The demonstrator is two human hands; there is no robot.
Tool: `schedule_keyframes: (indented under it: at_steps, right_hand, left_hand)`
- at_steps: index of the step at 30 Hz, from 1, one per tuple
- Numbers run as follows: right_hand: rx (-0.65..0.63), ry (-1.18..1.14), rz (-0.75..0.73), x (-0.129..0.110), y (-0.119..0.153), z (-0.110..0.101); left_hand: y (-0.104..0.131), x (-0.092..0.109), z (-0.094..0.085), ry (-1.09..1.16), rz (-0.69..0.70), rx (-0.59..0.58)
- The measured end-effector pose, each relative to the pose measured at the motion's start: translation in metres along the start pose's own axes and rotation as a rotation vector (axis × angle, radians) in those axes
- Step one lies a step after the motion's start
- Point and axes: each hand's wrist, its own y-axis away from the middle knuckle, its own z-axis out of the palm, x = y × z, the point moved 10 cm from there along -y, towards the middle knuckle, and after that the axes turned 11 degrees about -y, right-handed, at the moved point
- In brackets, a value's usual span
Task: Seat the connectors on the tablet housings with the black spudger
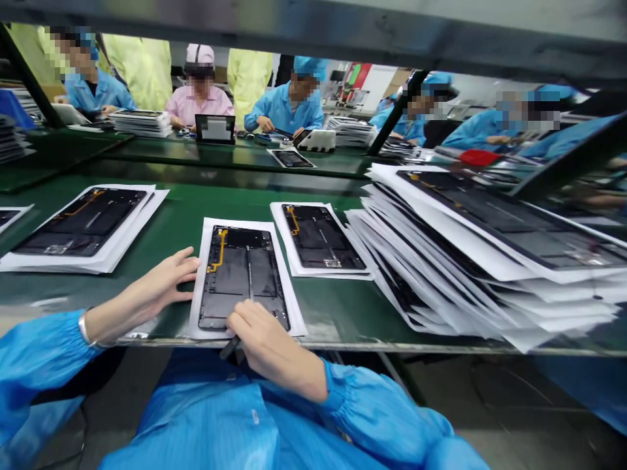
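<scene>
Directly before me a tablet back cover (235,281) lies inside up on a white paper sheet (198,313), at the bench's front edge. Its inner side is dark, with an orange flex cable (221,251) along the upper left. My left hand (169,284) has its fingers spread, the tips at the left edge of the sheet. Over the cover's lower end, my right hand (259,333) is closed around a dark stick-like tool (229,348), whose rear end sticks out toward me. The tool's working end is hidden under the fingers.
Another cover (321,238) on paper lies just right, and one more (88,219) on stacked sheets lies left. A tall leaning stack of papers and covers (441,261) stands at the right. Overhead runs a metal beam (313,39); several co-workers sit across the green bench (181,202).
</scene>
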Motion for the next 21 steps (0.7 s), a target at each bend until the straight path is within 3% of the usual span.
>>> schedule_keyframes:
  at_steps: [6, 9, 10, 12, 16, 18, 20, 21]
  right_hand:
    - [0.17, -0.081, -0.009, -0.001, -0.006, -0.011]
    - [0.249, -0.136, -0.056, -0.004, -0.005, -0.018]
    - [0.279, -0.164, -0.067, -0.004, -0.003, -0.023]
    - [0.346, -0.247, -0.065, 0.003, 0.007, -0.036]
    - [0.359, -0.256, -0.01, 0.027, 0.032, -0.06]
    - [0.355, -0.215, 0.016, 0.04, 0.043, -0.072]
    - [0.379, -0.154, 0.048, 0.053, 0.053, -0.085]
    - [0.393, -0.123, 0.063, 0.059, 0.057, -0.091]
  left_hand:
    - [-0.017, 0.014, 0.022, -0.188, 0.181, -0.057]
    - [-0.028, 0.029, 0.008, -0.332, 0.268, 0.063]
    - [-0.031, 0.038, -0.006, -0.395, 0.297, 0.128]
    - [-0.034, 0.06, -0.051, -0.531, 0.338, 0.288]
    - [-0.015, 0.108, -0.178, -0.781, 0.367, 0.635]
    - [-0.003, 0.121, -0.234, -0.882, 0.363, 0.738]
    - [0.006, 0.123, -0.272, -0.98, 0.375, 0.767]
    - [0.01, 0.123, -0.281, -1.033, 0.407, 0.767]
